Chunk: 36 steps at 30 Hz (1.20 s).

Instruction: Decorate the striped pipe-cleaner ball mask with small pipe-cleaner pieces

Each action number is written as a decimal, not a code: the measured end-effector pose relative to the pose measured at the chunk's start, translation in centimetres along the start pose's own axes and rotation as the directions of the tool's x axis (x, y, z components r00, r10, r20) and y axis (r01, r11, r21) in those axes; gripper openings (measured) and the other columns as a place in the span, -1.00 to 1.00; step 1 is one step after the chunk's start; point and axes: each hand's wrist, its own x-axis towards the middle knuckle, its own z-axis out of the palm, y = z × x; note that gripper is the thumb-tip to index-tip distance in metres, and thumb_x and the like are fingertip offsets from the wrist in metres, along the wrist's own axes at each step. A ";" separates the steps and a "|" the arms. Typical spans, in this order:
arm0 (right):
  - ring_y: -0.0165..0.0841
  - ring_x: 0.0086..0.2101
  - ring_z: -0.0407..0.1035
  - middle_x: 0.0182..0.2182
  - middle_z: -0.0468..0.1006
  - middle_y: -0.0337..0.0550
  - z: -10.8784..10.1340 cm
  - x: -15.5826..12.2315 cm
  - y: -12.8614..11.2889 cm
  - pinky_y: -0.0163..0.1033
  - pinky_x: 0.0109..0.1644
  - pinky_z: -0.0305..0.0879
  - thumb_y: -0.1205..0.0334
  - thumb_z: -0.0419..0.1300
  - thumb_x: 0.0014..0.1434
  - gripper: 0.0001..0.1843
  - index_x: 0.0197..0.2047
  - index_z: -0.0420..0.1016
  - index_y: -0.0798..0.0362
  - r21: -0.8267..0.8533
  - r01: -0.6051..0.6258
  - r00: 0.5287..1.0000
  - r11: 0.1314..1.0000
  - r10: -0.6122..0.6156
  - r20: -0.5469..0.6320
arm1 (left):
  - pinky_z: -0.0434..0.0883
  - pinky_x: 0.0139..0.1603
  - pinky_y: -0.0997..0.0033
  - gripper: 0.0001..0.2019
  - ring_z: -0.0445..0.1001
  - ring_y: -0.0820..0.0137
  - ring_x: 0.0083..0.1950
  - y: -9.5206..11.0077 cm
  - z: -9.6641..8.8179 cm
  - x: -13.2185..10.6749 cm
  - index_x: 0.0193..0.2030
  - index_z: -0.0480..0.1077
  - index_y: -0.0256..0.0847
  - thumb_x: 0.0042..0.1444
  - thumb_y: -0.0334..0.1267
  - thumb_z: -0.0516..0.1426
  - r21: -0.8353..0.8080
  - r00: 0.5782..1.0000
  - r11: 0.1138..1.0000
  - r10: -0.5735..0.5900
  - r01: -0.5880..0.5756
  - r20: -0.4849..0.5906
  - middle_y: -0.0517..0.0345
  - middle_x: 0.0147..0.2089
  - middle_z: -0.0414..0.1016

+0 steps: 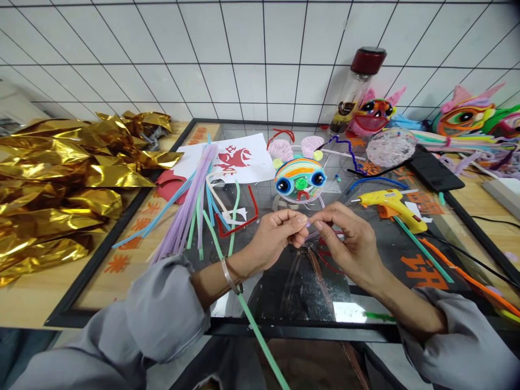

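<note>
Between the fingertips of my left hand (280, 233) and my right hand (347, 238) is a small lilac piece, apparently a pipe cleaner (308, 222). Both hands pinch it close together above the glass tabletop, and my fingers cover most of it. Just beyond them sits a colourful animal head (300, 181) made of pipe cleaners, with big blue-rimmed eyes, pink ears and a green nose. Thin red strands (331, 265) lie under my right hand. A long green pipe cleaner (255, 325) runs beneath my left wrist and over the table's front edge.
Lilac pipe cleaners (179, 216) lie in a bundle at left, near a paper with a red print (252, 160) and gold foil (60, 179). To the right are a yellow glue gun (385, 203), a black phone (436, 168), a bottle (353, 92) and finished heads (371, 114).
</note>
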 end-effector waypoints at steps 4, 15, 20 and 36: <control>-0.37 -0.36 0.37 -0.38 0.46 -0.17 0.1 0.0 0.0 -0.25 -0.28 0.32 0.29 0.08 0.26 -0.85 -0.25 0.49 0.01 -0.008 0.009 1.000 1.000 -0.009 -0.001 | 0.20 -0.56 0.56 -0.69 0.29 0.61 -0.60 0.1 0.1 0.0 -0.47 0.37 -0.32 -0.10 -0.12 0.33 -0.001 1.000 1.000 -0.001 0.001 -0.001 0.25 -0.58 0.39; -0.32 -0.33 0.39 -0.36 0.48 -0.13 0.3 -0.2 -0.5 -0.19 -0.26 0.35 0.39 0.08 0.21 -0.77 -0.17 0.53 -0.01 -0.053 0.119 0.993 0.991 -0.120 -0.020 | 0.17 -0.55 0.55 -0.76 0.25 0.62 -0.61 0.1 0.3 0.0 -0.51 0.33 -0.30 -0.06 -0.19 0.26 0.033 1.000 0.999 0.016 -0.016 -0.025 0.28 -0.61 0.34; -0.35 -0.34 0.39 -0.38 0.47 -0.17 0.3 -0.3 -0.4 -0.23 -0.27 0.34 0.34 0.11 0.22 -0.84 -0.21 0.51 -0.01 -0.001 0.027 0.999 1.000 -0.027 -0.039 | 0.15 -0.56 0.54 -0.77 0.22 0.62 -0.62 0.3 0.5 -0.1 -0.55 0.32 -0.29 -0.07 -0.20 0.24 0.060 0.999 0.998 0.024 -0.022 -0.038 0.29 -0.63 0.32; -0.36 -0.35 0.38 -0.38 0.47 -0.16 0.5 -0.5 -0.4 -0.24 -0.28 0.32 0.43 0.15 0.17 -0.84 -0.22 0.49 0.03 -0.091 0.153 0.985 0.984 -0.159 -0.065 | 0.17 -0.53 0.56 -0.80 0.24 0.63 -0.60 0.3 0.3 0.1 -0.49 0.35 -0.31 -0.08 -0.23 0.26 -0.021 0.998 1.000 0.002 -0.003 -0.060 0.30 -0.62 0.32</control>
